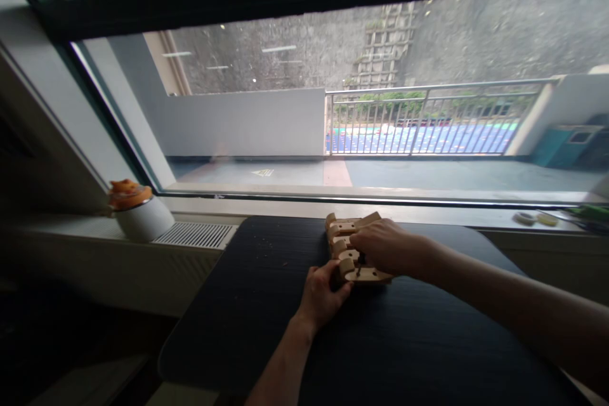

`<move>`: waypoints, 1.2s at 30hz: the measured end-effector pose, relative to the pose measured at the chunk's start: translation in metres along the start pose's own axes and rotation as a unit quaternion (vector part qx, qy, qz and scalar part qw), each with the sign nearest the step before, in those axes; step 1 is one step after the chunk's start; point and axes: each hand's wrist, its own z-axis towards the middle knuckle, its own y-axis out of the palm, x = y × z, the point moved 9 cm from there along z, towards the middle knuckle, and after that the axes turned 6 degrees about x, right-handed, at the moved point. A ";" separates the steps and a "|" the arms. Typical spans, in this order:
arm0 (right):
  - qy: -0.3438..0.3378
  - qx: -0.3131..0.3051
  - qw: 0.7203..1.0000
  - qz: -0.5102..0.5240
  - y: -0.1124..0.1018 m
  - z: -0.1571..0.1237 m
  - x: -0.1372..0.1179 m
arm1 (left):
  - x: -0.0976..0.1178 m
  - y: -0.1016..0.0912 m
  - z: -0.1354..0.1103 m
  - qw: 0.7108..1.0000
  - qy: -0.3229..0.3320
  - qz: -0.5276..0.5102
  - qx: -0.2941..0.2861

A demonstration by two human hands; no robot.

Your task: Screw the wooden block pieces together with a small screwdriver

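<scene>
On a dark table stands a light wooden assembly of slats with drilled holes and rounded blocks along its left side. My left hand grips its near left corner, thumb at the front edge and fingers against the rounded end block. Over the top of the assembly, my right hand is closed with its fingers curled down. A small dark tool shows below those fingers, its thin tip pointing down at a hole in the nearest slat. Most of this tool is hidden, so its exact kind is unclear.
Small crumbs lie on the table's left part. A white pot with an orange top stands on the sill beside a vent grille. Tape rolls rest on the right sill. The window bounds the table's far side.
</scene>
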 end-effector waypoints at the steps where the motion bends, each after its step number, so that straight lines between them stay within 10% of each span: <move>1: 0.010 -0.008 1.000 -0.007 0.003 -0.002 0.000 | 0.000 0.000 0.000 1.000 0.001 0.000 0.001; 11: 0.082 -0.004 0.996 -0.020 0.016 -0.002 0.017 | -0.004 0.002 0.000 1.000 -0.002 0.004 0.005; 18: -0.010 0.034 0.999 0.015 -0.002 -0.001 -0.004 | -0.005 0.001 0.000 1.000 -0.002 0.005 0.013; 24: 0.126 0.078 0.989 0.027 0.006 0.006 0.028 | -0.003 -0.001 0.000 1.000 -0.002 0.006 0.014; 36: 0.199 0.147 0.964 0.103 0.020 -0.063 0.064 | -0.008 0.001 0.000 1.000 -0.015 0.005 0.015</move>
